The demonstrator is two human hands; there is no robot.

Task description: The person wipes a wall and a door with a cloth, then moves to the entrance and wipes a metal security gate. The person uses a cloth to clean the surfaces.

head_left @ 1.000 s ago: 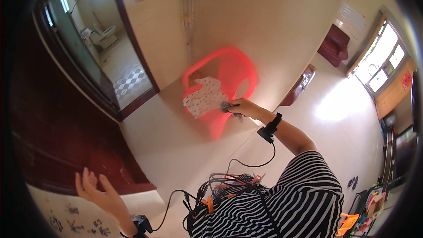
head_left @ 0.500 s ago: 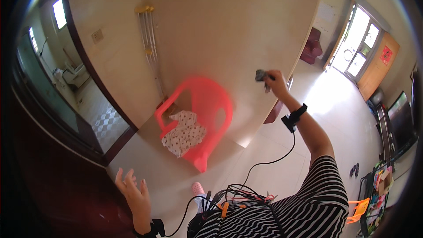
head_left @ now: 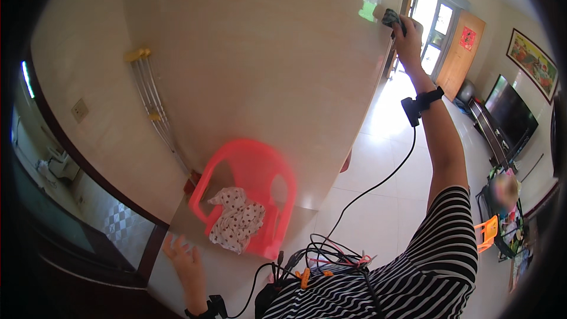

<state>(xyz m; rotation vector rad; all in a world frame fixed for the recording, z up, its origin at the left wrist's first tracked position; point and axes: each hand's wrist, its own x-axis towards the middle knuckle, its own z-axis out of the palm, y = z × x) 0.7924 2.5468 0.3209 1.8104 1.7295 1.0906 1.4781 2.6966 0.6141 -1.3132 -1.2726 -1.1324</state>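
My right hand [head_left: 407, 36] is raised high, its fingers closed round a small dark grey-green crumpled cloth [head_left: 390, 18]. It holds the cloth at the shiny beige wall [head_left: 266, 53], close to the wall's right edge; whether the cloth touches the surface is hard to tell. Low on the left, my left hand [head_left: 186, 263] hangs with its fingers spread and nothing in it. Nearest to that hand stands a pink plastic armchair [head_left: 287, 201], with a white spotted cloth [head_left: 237, 220] lying crumpled on it.
Crutches [head_left: 149, 91] with yellow tops lean in the wall corner. At left is a dark-framed doorway [head_left: 155, 248]. A black cable [head_left: 378, 184] runs from my right wrist to my waist. Far right are a television [head_left: 511, 106], an orange chair [head_left: 488, 233] and an open wooden door [head_left: 462, 53].
My right hand has moved up and to the right with the cloth, toward the wall's edge. The view has shifted upward and right. My left hand stays spread and low.
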